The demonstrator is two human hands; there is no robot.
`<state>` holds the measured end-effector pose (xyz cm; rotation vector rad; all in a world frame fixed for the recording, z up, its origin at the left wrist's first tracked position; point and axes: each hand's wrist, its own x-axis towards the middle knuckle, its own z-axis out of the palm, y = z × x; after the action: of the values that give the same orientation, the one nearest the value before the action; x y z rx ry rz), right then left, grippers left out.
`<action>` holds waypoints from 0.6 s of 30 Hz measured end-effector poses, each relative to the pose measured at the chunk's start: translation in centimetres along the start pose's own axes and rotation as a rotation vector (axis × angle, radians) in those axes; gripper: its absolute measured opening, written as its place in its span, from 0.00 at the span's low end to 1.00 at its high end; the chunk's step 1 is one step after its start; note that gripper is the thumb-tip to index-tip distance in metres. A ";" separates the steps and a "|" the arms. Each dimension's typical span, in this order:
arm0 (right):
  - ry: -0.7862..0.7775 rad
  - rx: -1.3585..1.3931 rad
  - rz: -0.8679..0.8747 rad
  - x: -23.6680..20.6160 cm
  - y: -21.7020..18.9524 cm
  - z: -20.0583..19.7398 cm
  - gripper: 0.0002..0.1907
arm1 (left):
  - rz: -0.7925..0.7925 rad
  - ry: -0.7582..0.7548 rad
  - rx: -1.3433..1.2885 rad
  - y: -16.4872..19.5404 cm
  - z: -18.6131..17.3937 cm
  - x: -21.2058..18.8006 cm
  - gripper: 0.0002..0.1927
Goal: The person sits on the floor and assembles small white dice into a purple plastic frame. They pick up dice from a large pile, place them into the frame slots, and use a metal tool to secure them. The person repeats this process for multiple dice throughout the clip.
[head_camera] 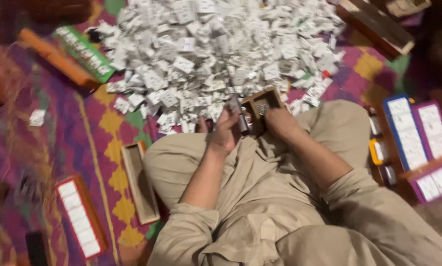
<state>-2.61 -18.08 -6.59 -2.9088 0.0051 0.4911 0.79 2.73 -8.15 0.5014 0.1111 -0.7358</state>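
I sit cross-legged in beige clothes on a patterned mat. My left hand (225, 129) is closed around a thin dark tool that points up toward a big pile of small white paper packets (216, 49). My right hand (280, 122) grips the near edge of a small open wooden box (263, 101) that rests by my knee at the edge of the pile. Something small and pale lies inside the box; blur hides what it is.
An empty narrow wooden tray (140, 182) lies by my left knee. Long trays filled with white packets sit around: orange-rimmed (80, 216), green (83, 51), blue (403, 130) and purple (432, 129). A wooden box (378, 24) lies at top right.
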 end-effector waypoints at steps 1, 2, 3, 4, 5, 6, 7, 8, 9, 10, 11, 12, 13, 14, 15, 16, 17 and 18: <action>-0.052 -0.055 -0.016 0.2 -1.1 0.6 0.09 | 0.009 0.029 -0.002 0.2 -0.2 -0.3 0.28; -0.015 -0.035 -0.023 0.3 -2.1 0.9 0.08 | 0.025 0.032 0.003 0.5 -0.3 -0.6 0.28; 0.021 -0.025 -0.020 0.3 -2.5 0.9 0.08 | 0.036 0.024 -0.001 0.5 -0.1 -0.7 0.28; 0.060 -0.014 -0.015 0.3 -3.0 0.8 0.07 | 0.045 0.013 -0.003 0.7 0.0 -0.8 0.28; 0.102 -0.018 -0.033 0.2 -3.4 0.7 0.07 | 0.049 -0.005 -0.004 0.9 0.2 -1.1 0.29; 0.146 -0.025 -0.052 0.2 -3.6 0.6 0.07 | 0.054 -0.025 -0.005 1.1 0.5 -1.4 0.29; 0.117 -0.010 -0.019 0.1 -3.7 0.4 0.08 | 0.062 -0.044 -0.003 1.5 0.7 -1.6 0.29; 0.084 0.008 0.012 0.0 -3.6 0.1 0.08 | 0.068 -0.051 -0.012 1.8 0.8 -1.8 0.30; 0.117 0.014 0.024 0.0 -3.6 0.0 0.09 | 0.068 -0.058 -0.024 1.9 0.9 -1.9 0.30; 0.147 0.021 0.045 -0.1 -3.4 0.0 0.09 | 0.058 -0.065 -0.040 2.0 1.0 -2.0 0.30; 0.174 0.030 0.077 -0.2 -3.2 0.1 0.09 | 0.064 -0.069 -0.054 2.0 1.1 -2.0 0.29; 0.192 0.035 0.048 -0.4 -3.0 0.2 0.10 | 0.058 -0.078 -0.069 1.9 1.1 -1.9 0.28; 0.208 0.040 0.032 -0.4 -2.6 0.2 0.10 | 0.041 -0.090 -0.085 1.7 1.2 -1.7 0.27; 0.225 0.047 0.022 -0.5 -2.2 0.2 0.10 | 0.033 -0.095 -0.094 1.4 1.2 -1.4 0.27; 0.221 0.076 0.051 -0.7 -1.8 0.2 0.10 | 0.020 -0.100 -0.102 1.3 1.1 -1.2 0.27; 0.222 0.104 0.081 -0.8 -1.4 0.0 0.11 | 0.008 -0.107 -0.109 1.1 1.0 -1.0 0.27; 0.226 0.132 0.109 -0.8 -1.1 -0.2 0.11 | 0.015 -0.124 -0.108 0.8 1.1 -0.8 0.29; 0.233 0.158 0.097 -0.9 -0.9 -0.4 0.11 | 0.026 -0.142 -0.106 0.7 1.0 -0.7 0.30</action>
<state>-3.27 -17.27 -5.80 -2.8011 0.2085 0.1558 0.70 3.08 -6.78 0.3475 0.0114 -0.7341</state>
